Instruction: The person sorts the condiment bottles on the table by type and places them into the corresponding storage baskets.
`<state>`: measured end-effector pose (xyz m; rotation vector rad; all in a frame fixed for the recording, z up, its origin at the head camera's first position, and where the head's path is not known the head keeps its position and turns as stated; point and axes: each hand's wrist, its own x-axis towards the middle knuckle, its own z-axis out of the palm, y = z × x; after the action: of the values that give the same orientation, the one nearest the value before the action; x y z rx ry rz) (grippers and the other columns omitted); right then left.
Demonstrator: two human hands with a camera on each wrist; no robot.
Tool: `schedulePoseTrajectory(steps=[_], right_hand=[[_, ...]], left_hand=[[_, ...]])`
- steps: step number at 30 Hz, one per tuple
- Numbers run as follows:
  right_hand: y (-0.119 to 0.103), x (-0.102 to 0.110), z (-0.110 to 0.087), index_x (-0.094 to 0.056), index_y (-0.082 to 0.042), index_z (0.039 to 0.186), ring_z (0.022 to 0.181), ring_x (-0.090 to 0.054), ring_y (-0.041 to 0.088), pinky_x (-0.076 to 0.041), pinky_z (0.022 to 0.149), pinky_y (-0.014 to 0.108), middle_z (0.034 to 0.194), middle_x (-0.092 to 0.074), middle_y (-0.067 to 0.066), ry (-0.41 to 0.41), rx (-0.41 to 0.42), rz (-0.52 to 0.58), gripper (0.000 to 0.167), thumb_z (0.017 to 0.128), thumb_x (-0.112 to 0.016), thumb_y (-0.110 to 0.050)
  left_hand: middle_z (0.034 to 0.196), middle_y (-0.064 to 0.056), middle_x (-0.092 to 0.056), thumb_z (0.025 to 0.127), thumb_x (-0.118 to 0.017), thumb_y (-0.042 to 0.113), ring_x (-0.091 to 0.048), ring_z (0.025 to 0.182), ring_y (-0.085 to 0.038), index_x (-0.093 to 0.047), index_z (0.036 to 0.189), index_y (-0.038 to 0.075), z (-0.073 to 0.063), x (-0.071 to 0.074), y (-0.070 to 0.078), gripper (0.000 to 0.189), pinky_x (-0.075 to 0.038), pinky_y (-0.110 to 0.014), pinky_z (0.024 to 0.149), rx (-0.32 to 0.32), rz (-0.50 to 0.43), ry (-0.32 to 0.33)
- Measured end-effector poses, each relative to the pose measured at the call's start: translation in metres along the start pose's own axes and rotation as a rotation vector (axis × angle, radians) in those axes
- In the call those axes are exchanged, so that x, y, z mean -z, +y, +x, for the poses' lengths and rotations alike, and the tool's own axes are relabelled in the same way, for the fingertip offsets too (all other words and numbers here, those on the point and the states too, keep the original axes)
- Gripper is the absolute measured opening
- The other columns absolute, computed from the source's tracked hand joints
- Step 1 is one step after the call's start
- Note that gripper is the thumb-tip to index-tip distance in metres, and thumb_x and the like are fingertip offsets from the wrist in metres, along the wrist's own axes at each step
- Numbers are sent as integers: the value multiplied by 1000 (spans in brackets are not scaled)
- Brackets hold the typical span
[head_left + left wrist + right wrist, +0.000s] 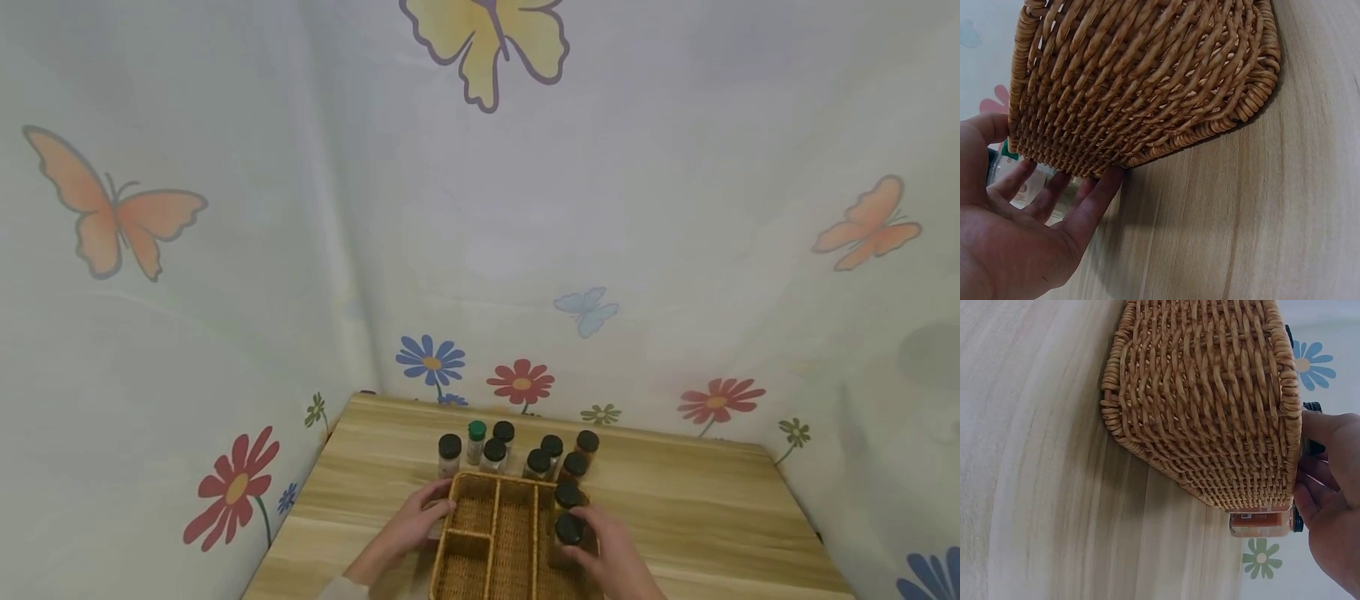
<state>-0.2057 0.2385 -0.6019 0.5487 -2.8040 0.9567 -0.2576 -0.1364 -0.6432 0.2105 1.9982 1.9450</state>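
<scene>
Booth-like nook, creased pale walls [465, 217], printed butterflies [101, 200], flowers [521, 383], wood-grain table [697, 508]

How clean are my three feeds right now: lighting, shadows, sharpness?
Head: light dim and soft, jars too small to read their labels; left wrist: basket weave sharp, soft shadow on the table; right wrist: weave clear, shadow beside the basket.

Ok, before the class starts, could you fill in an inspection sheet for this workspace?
Surface: wood-grain table.
Job's things: wicker basket, two black-capped jars in its right compartment; behind it, seven more black-capped jars and a green-capped jar.
Clutter: nothing seen.
Grips: left grip holds the basket's back-left corner; right grip pinches the nearer jar in the compartment.
Cables: nothing seen.
Surroundings: pale walls printed with butterflies and flowers.
</scene>
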Motion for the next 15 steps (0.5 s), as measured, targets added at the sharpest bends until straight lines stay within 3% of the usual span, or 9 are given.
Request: schedulePoseTrajectory(steps=[3, 6, 9, 11, 13, 15], right_hand=[[-1, 9, -2, -68, -9, 129, 117, -66, 39, -56, 96, 60, 127, -69, 10, -46, -58, 78, 54, 87, -89, -34], [-1, 22, 1, -66, -6, 132, 116, -66, 36, -57, 95, 56, 127, -69, 9, -51, -45, 169, 52, 91, -85, -33], [1, 36, 9, -69, -2, 125, 106, -68, 28, -61, 90, 48, 117, -72, 7, 79, 69, 231, 41, 91, -85, -18], [3, 45, 19, -71, 0, 121, 102, -69, 25, -62, 87, 47, 113, -73, 7, 160, 100, 234, 37, 89, -86, -9], [6, 52, 30, -72, -1, 119, 101, -70, 25, -62, 87, 49, 112, -74, 8, 219, 88, 222, 35, 87, -87, -5], [11, 57, 42, -73, -1, 121, 103, -70, 29, -62, 89, 52, 113, -75, 10, 211, 33, 203, 36, 88, -86, -8]], left_hand=[[159, -32, -40, 109, -59, 24, -47, 140, -52, -37, 160, -2, 1, 0, -1, 61, -62, -62, 86, -8, 2, -1], [158, -31, -40, 109, -59, 23, -47, 140, -52, -37, 160, -1, 1, -1, -1, 61, -62, -62, 85, -7, -3, -2], [158, -31, -41, 109, -59, 23, -47, 140, -52, -37, 160, -1, 1, -1, -3, 60, -61, -63, 85, -11, -5, -4], [159, -31, -41, 110, -59, 24, -46, 141, -53, -37, 161, -1, 1, -1, -2, 60, -61, -62, 86, -14, -3, -4], [159, -30, -41, 110, -59, 24, -45, 141, -52, -38, 161, 0, 0, -1, -1, 60, -62, -62, 87, -13, 0, -3], [159, -30, -41, 110, -59, 24, -45, 142, -52, -38, 161, 0, -1, 0, 1, 60, -61, -61, 87, -8, -4, -3]])
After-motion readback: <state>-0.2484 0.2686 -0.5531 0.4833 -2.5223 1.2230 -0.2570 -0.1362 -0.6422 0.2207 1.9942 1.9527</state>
